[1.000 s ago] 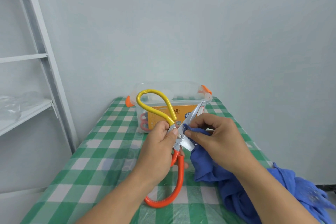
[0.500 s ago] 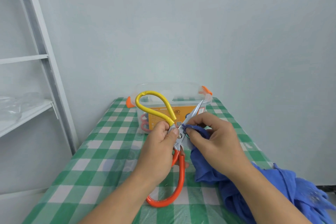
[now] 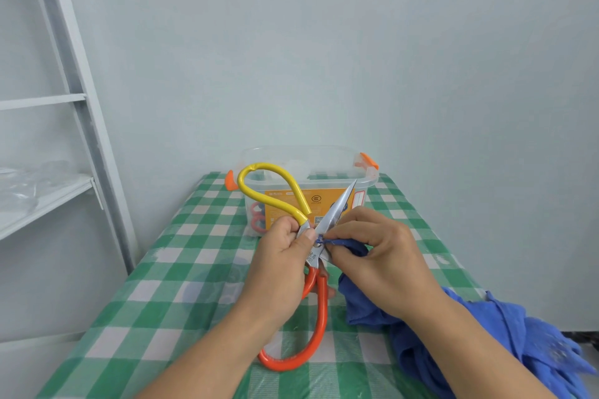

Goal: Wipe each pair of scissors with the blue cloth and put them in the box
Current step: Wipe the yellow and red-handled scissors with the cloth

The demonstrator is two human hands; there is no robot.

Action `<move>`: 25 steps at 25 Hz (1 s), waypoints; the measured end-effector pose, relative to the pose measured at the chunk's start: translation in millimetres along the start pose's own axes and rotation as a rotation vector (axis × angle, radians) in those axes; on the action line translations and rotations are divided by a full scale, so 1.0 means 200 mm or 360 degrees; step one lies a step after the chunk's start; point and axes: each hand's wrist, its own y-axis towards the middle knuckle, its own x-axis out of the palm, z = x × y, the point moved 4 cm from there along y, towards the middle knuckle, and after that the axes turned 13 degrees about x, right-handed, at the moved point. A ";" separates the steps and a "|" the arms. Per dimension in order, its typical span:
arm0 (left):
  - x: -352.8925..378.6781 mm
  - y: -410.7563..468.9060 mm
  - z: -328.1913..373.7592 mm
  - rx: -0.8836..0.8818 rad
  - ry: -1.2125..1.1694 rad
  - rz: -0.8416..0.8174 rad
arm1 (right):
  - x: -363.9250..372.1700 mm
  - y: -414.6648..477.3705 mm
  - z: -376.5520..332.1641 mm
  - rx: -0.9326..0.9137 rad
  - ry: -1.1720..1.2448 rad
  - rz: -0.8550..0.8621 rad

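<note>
Above table: left hand point(image 3: 282, 266) grips scissors point(image 3: 319, 238); right hand point(image 3: 376, 256) pinches blue cloth point(image 3: 421, 334).

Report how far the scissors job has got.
Done: pink scissor handles show inside the clear plastic box. In hand: the left hand grips the yellow-and-orange-handled scissors; the right hand pinches the blue cloth against the blade near the pivot. Left: box this pair; no other pair is in view.

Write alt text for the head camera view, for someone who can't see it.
The left hand grips open scissors near the pivot while the right hand pinches a blue cloth against a blade, above a green checked table. A clear box stands behind.
</note>
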 end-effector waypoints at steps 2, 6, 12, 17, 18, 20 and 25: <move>0.00 0.00 0.00 0.0017 0.0010 -0.0006 | -0.01 0.00 -0.01 0.0019 0.0012 -0.0014; 0.01 0.00 0.00 -0.0003 -0.0064 0.0007 | -0.03 0.00 0.02 0.0191 0.0115 -0.0034; 0.01 0.01 0.00 -0.0007 -0.0035 -0.0001 | -0.06 -0.01 0.01 0.0336 0.0379 0.0166; 0.03 0.01 0.01 0.0010 -0.0044 -0.0031 | -0.01 -0.01 -0.02 0.0004 -0.0042 0.0072; 0.02 0.01 0.01 0.0017 -0.0032 -0.0026 | 0.00 -0.01 -0.02 -0.0046 -0.0094 0.0087; 0.02 0.00 0.01 0.0021 -0.0033 -0.0009 | 0.00 -0.02 -0.02 -0.0094 -0.0125 0.0111; 0.02 -0.01 0.01 0.0019 -0.0035 0.0009 | -0.01 -0.02 -0.02 0.0005 -0.0197 0.0051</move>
